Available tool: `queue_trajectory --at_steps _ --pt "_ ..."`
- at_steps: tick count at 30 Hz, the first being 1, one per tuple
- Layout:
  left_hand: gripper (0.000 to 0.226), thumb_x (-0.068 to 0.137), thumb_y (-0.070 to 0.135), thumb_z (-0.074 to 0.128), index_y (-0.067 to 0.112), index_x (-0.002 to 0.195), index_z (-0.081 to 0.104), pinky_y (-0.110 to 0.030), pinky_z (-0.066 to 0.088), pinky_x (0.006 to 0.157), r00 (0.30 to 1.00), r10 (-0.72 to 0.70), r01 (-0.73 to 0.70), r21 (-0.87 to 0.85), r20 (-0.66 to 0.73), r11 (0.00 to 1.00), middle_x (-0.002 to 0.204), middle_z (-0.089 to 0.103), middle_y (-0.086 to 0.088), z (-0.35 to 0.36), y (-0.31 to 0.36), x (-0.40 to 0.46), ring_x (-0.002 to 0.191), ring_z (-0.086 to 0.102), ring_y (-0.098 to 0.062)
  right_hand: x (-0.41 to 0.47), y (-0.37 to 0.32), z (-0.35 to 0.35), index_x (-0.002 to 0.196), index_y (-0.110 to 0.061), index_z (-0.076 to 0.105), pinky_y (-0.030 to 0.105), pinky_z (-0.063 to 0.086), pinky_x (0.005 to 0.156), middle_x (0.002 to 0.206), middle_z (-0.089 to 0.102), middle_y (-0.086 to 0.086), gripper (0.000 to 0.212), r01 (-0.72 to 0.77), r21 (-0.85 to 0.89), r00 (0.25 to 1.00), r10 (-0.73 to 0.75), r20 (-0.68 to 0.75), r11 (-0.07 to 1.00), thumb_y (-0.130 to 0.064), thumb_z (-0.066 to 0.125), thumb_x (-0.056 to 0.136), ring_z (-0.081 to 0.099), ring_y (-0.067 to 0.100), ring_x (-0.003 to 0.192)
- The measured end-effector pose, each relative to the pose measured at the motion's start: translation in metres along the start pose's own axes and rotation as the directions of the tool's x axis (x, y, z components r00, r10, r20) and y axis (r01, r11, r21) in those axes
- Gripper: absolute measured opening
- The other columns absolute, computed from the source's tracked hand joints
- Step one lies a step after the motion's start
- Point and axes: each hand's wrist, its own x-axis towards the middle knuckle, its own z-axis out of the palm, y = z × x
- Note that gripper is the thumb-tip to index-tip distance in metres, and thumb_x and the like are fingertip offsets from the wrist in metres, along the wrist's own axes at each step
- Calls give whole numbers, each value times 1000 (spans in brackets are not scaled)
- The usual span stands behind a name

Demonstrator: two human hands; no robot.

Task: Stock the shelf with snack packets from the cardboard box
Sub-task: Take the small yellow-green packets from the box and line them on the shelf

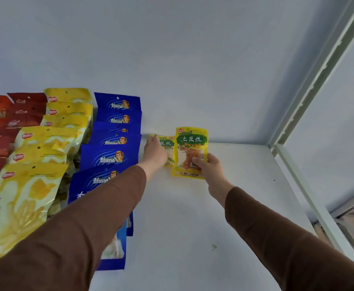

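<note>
- right hand (pixel 208 164) pinches the lower right edge of an upright yellow packet (pixel 190 151), thumb on the front, fingers behind; long axis vertical, label facing the camera
- this held packet sits near the far wall, just right of a second yellow packet (pixel 165 151); edges look close, can't tell if touching
- left hand (pixel 155 152) lies over the second packet, fingers stretched up to its top edge; pressing or lightly gripping, can't tell
- likely next: stand the held packet in line, so the gap to its left-hand neighbour matters; right hand is nearer
- shelf (pixel 245 185) is bare to the right; blue packets (pixel 117 131) fill the row to the left
- second packet mostly hidden by the hand; cardboard box not in view
</note>
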Motion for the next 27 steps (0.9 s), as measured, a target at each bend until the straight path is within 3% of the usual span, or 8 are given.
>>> queue_trajectory --at_steps 4,7,13,20,27 --pt "48 104 6 40 12 152 38 -33 34 112 944 324 -321 63 -58 945 155 40 -9 -44 5 -29 142 39 -24 -6 5 27 103 -10 66 21 54 53 80 71 -1 14 -18 -58 998 22 63 998 -4 69 91 68 6 60" --pt "41 104 5 42 14 143 48 -38 41 107 889 437 -406 204 -137 891 144 52 -6 -80 -5 -40 132 47 -23 -7 14 50 103 -11 65 25 53 60 88 71 3 17 -4 -160 995 20 97 987 -7 72 89 68 11 67" --pt "31 103 12 49 18 131 59 -38 48 95 885 444 -371 364 -139 854 133 58 -2 -104 -32 -55 126 48 -21 0 23 71 101 -16 64 25 47 56 86 67 -3 13 47 -332 997 -22 80 942 -15 72 90 65 16 75" --pt "27 103 15 51 20 127 61 -35 49 89 896 433 -369 384 -93 846 131 59 2 -94 -46 -65 124 49 -18 4 20 71 102 -16 53 28 39 54 94 64 0 31 61 -567 998 -35 56 821 -30 77 87 63 22 83" --pt "27 103 15 51 21 127 60 -35 50 90 890 451 -390 399 -68 830 131 59 1 -93 -49 -68 123 50 -18 2 19 76 126 -12 49 37 50 81 119 62 8 53 100 -719 995 -87 55 688 -37 75 88 62 28 103"
